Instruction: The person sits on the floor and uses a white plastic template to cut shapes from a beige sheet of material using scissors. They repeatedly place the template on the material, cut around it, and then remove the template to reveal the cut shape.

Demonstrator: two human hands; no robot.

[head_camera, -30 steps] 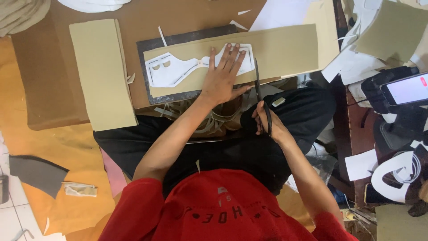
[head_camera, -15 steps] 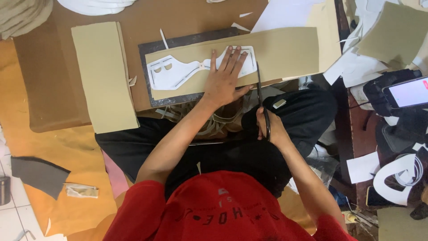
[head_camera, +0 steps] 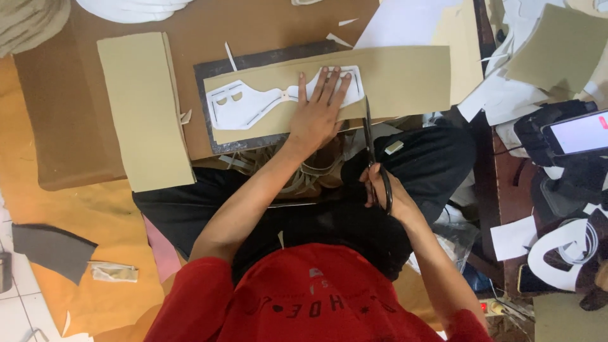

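Head view shows your left hand (head_camera: 318, 117) spread flat, fingers released, pinning the white cut-out paper pattern (head_camera: 266, 101) to the long tan card strip (head_camera: 405, 79) so neither slips on the dark grey cutting mat (head_camera: 209, 69). Your right hand (head_camera: 383, 190) grips black scissors (head_camera: 368, 142), blades at the strip's near edge.

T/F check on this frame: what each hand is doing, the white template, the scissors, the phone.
1. The left hand lies flat on the white template. True.
2. The right hand holds a pen. False: it holds scissors, with the blades pointing at the tan card strip.
3. The white template lies on the floor. False: it lies on the tan card strip, on top of a dark cutting mat.
4. A phone with a lit screen sits at the right edge of the view. True.
5. A second tan card piece lies left of the mat. True.
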